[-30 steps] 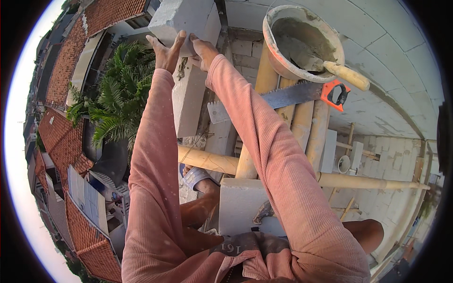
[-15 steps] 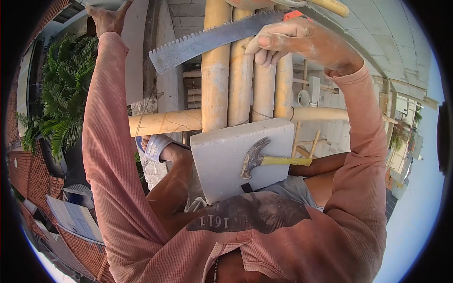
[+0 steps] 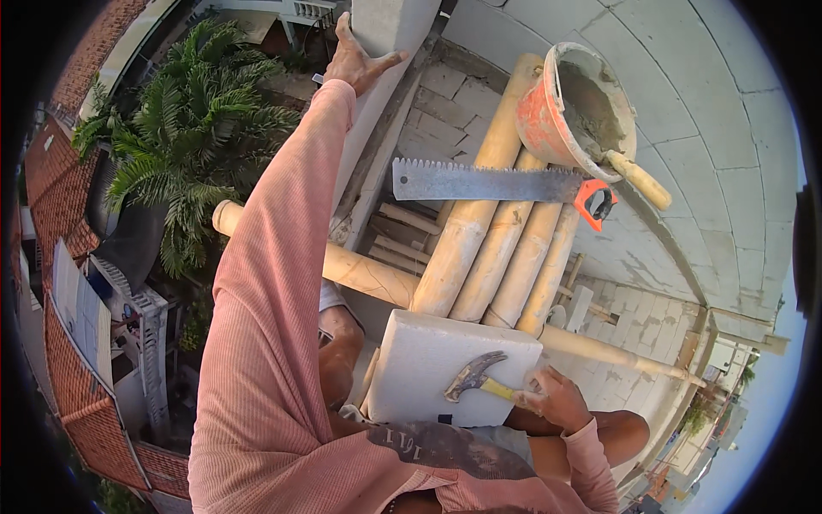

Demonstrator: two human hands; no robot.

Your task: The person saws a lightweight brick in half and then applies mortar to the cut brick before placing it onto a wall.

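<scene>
My left hand (image 3: 364, 64) is stretched far forward with thumb and fingers spread, against the side of a pale grey block column (image 3: 396, 30). It holds nothing. A claw hammer (image 3: 471, 377) with a yellow handle lies on a light grey block (image 3: 411, 360) at my lap. My right hand (image 3: 556, 398) has its fingers curled around the end of the hammer's handle. Beyond the block, a handsaw (image 3: 488, 182) with an orange handle lies across several bamboo poles (image 3: 467, 248), teeth facing away from me.
An orange bucket (image 3: 539, 120) with grey mortar inside and a tool with a pale handle (image 3: 638, 180) stands on the far poles. One bamboo pole (image 3: 368, 272) runs crosswise under the others. A block wall (image 3: 711, 128) rises at right. Palm leaves (image 3: 188, 128) and tiled roofs (image 3: 51, 197) lie far below at left.
My right hand has come back from over the saw to the hammer's handle. My view has turned, bringing the bucket fully into sight, and my left hand now shows spread against the column.
</scene>
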